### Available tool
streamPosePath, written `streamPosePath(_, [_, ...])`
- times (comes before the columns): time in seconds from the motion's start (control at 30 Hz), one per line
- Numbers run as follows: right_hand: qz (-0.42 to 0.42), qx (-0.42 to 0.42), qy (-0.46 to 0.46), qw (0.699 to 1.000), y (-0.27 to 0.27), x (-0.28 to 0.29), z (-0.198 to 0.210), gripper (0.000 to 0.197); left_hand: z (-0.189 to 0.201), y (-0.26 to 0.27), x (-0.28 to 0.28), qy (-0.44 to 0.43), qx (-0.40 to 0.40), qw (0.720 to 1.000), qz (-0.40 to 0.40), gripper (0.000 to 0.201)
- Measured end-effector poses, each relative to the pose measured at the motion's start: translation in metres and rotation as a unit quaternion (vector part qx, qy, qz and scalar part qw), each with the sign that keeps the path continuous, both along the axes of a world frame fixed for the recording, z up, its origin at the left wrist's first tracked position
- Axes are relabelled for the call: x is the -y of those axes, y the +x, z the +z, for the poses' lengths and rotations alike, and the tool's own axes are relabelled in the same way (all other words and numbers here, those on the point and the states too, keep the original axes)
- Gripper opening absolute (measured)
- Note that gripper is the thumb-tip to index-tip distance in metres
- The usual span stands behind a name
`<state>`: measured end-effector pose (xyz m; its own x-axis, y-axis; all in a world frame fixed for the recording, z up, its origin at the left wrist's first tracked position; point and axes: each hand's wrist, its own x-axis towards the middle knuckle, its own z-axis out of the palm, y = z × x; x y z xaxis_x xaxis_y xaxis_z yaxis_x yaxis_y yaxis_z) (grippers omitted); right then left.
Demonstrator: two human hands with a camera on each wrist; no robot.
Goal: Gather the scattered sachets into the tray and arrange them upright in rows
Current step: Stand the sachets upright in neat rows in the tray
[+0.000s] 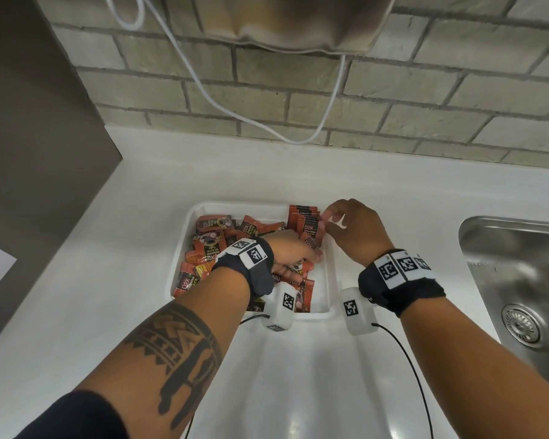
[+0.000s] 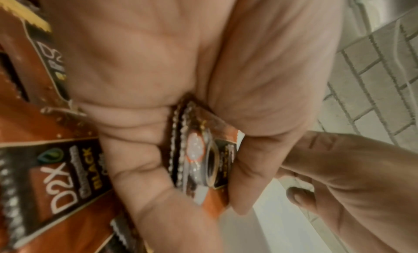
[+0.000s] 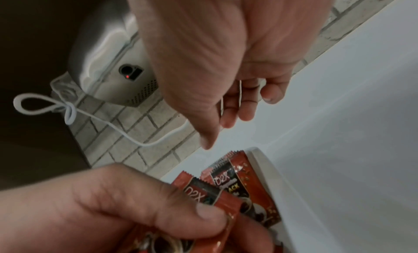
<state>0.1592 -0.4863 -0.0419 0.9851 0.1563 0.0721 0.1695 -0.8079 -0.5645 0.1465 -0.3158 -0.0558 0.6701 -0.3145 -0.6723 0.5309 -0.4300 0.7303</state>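
Left hand point(image 1: 290, 253) is gripping a sachet bundle point(image 2: 199, 160) beside the upright row point(image 1: 303, 221) at the tray's point(image 1: 332, 277) far right corner, right hand point(image 1: 351, 228), fingers loosely apart, hovering nearer.

One tray point(image 1: 330, 282); sachets point(image 1: 208, 245) too many, too overlapped to count; one sink point(image 1: 520, 267); two hands; one white cable point(image 1: 203, 90).

Red-brown sachets point(image 1: 208, 245), white tray point(image 1: 328, 280)

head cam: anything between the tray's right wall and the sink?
Only bare white counter between the tray wall and the sink; the right hand hangs above that stretch. Head view shows it.
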Motion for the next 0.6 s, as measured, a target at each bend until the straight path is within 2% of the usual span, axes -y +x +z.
streamPosePath(0.17, [0.034,-0.082,0.050,0.995,-0.017,0.007,0.006,0.014,0.007,-0.002,-0.011,-0.138,-0.005,0.989,0.056,0.020])
streamPosePath(0.33, [0.025,-0.103,0.075,0.992,-0.016,0.007,0.016,0.008,0.010,-0.003,-0.013,-0.162,0.040,0.985,0.053,0.028])
streamPosePath(0.4, [0.012,-0.082,0.079,0.993,-0.013,0.007,0.021,0.005,0.013,-0.003,-0.015,-0.118,0.036,0.991,0.050,0.024])
streamPosePath(0.47, [-0.006,-0.052,0.070,0.996,-0.009,0.008,0.025,0.002,0.015,-0.001,-0.022,-0.001,0.025,0.999,0.023,0.024])
streamPosePath(0.53, [-0.015,-0.039,0.050,0.998,-0.005,0.009,0.025,0.001,0.012,0.003,-0.031,0.123,0.032,0.992,-0.023,0.029])
streamPosePath(0.6, [-0.024,-0.039,0.029,0.999,-0.002,0.008,0.022,0.001,0.010,0.005,-0.035,0.168,0.043,0.984,-0.039,0.032])
